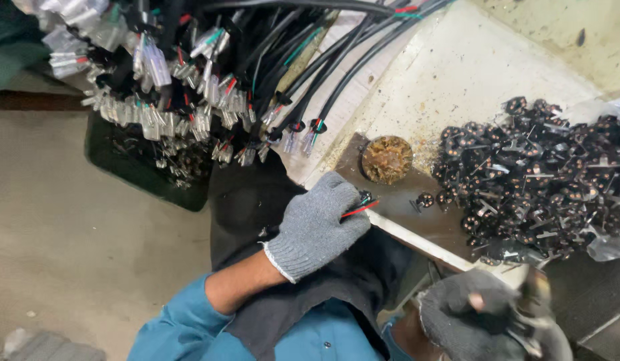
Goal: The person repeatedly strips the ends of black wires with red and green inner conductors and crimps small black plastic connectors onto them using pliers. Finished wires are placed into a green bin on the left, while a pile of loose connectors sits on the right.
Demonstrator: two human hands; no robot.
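Left hand: the left hand (318, 224), in a grey knitted glove, is clenched on the end of a black cable (365, 198), pinching it so its stripped red and green wires (359, 208) jut over the near edge of the worktop (457, 73).
Right hand: the right hand (474, 314), in a darker, worn glove, is blurred at the bottom of the view; it seems curled around a small tool, but I cannot tell its grip for sure.
Cable bundle: many black sheathed cables (270, 60) hang off the far-left corner, their ends fitted with clear plastic sleeves (156, 67), probably draped there to stay within reach.
Small parts: a heap of dark, glossy round pieces (530, 177) with metal prongs lies on a clear bag at the right edge.
Round pad: a brownish, crusty disc (387, 159) sits just beyond the held cable.
Worktop: pale, stained, scuffed, with a dark strip along its near edge.
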